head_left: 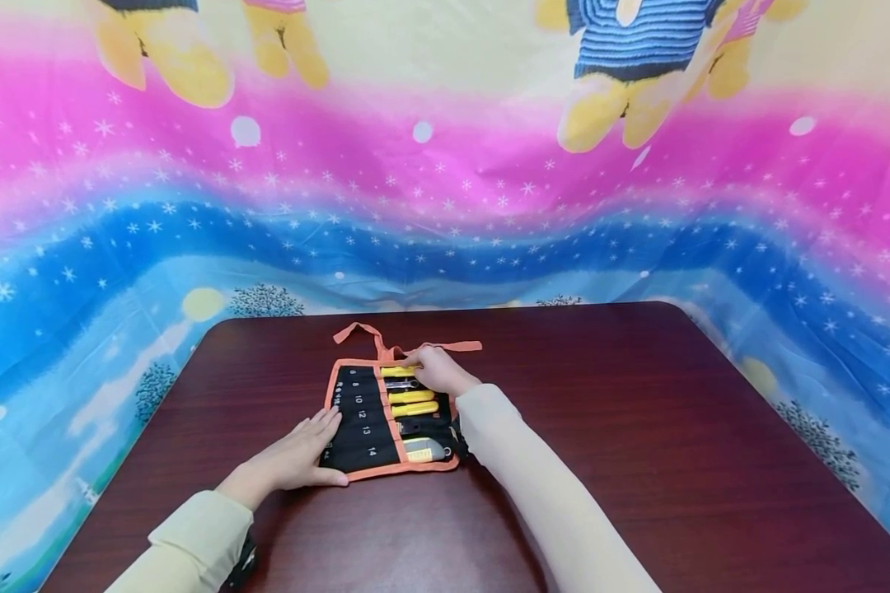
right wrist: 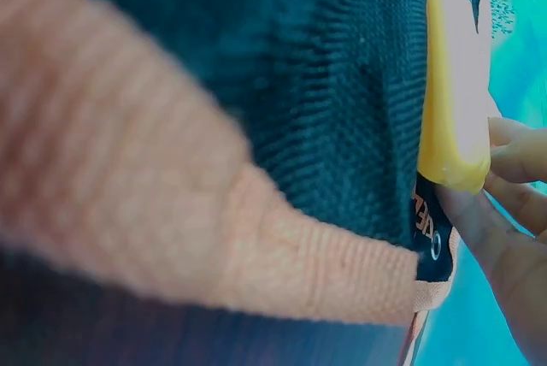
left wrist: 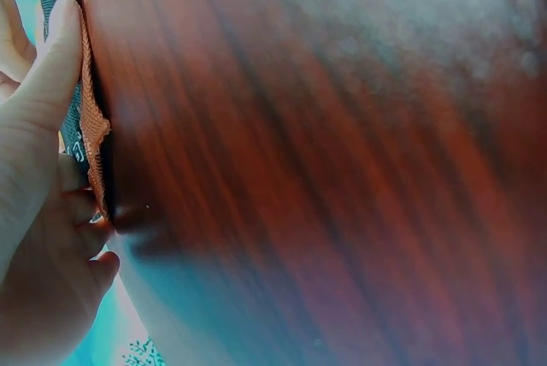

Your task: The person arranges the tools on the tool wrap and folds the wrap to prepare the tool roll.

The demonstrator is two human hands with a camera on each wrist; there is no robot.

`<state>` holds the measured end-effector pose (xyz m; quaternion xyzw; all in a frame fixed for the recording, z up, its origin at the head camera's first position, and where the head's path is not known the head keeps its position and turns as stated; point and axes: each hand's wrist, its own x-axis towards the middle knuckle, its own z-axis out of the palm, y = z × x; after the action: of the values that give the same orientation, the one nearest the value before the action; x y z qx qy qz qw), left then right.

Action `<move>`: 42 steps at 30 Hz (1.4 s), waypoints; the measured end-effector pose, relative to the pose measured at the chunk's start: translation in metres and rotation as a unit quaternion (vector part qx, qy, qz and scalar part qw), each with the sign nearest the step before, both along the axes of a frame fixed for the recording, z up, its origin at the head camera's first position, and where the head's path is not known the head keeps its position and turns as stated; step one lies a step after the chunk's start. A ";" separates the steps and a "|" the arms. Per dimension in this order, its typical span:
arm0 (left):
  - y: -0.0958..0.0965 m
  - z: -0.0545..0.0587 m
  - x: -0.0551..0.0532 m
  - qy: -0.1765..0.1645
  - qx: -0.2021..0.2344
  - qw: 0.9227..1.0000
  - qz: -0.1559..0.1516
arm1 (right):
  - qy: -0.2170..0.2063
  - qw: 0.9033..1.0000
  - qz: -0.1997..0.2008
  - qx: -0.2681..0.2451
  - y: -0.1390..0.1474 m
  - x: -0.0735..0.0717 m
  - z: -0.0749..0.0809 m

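A black tool roll [head_left: 352, 422] with orange edging and numbered pockets lies unrolled on the table. My left hand [head_left: 302, 451] rests with extended fingers on its left edge; in the left wrist view the thumb lies along the orange trim. At the roll's far right, my right hand [head_left: 439, 370] holds the end of the farthest yellow-handled tool [head_left: 395, 372], its grip partly hidden. Nearer in the pockets sit a metal wrench [head_left: 399, 385], two more yellow handles [head_left: 414, 408] and a grey-and-yellow utility knife [head_left: 424, 451]. A yellow handle [right wrist: 457, 135] stands before the right fingers in the right wrist view.
Orange tie straps [head_left: 456, 346] spread out past the roll's far edge. The dark reddish-brown table [head_left: 623, 428] has rounded far corners. A printed cloth [head_left: 430, 189] with snowflakes hangs behind and around it.
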<state>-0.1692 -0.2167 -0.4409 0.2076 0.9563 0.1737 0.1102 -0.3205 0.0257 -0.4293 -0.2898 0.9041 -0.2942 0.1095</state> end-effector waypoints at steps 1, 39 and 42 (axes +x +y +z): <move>0.000 0.000 0.000 0.000 0.001 1.000 0.000 | 0.001 1.000 0.002 -0.001 0.000 0.000 0.000; -0.004 0.003 0.016 0.020 0.029 0.999 0.004 | 0.012 0.996 0.082 -0.034 0.056 0.064 0.020; -0.005 0.002 0.018 0.018 0.032 0.999 -0.004 | 0.011 0.995 0.095 0.002 0.064 0.076 0.017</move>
<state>-0.1516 -0.2214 -0.4388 0.2178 0.9514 0.1998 0.0867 -0.2443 0.0893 -0.4126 -0.3769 0.8744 -0.2776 0.1278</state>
